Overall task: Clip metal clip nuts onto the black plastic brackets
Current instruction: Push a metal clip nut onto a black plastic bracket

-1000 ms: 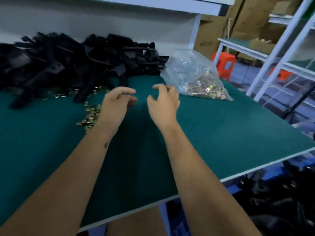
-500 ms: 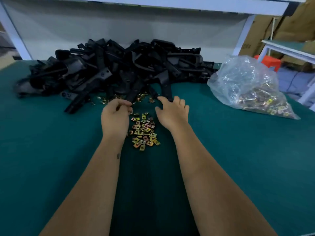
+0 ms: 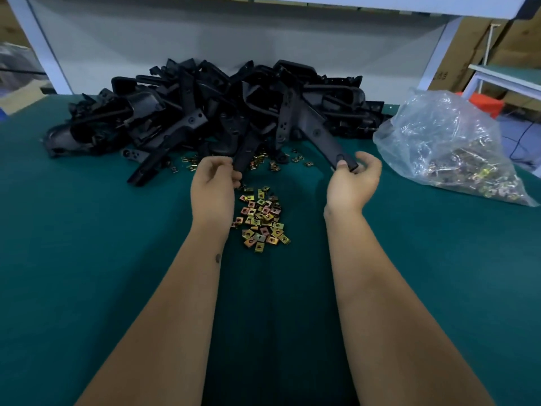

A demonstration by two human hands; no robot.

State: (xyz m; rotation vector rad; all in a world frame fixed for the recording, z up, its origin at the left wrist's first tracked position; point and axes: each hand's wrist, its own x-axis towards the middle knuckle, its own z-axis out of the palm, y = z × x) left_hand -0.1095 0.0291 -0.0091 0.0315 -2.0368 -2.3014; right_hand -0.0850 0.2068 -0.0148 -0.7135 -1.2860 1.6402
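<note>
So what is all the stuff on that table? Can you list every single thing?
table: one, green top, fills most of the view.
brackets: a big heap, too many to count, black, at the back of the table.
clip nuts: a loose pile, gold and coppery, in the middle between the hands; more are scattered by the heap.
plastic bag: one, clear, with more clip nuts inside, at the right.
stool: one, orange, behind the bag, partly hidden.
cardboard boxes: several, brown, far right.
left hand: one, fingers on the end of a black bracket.
right hand: one, pinching the end of another bracket.
</note>
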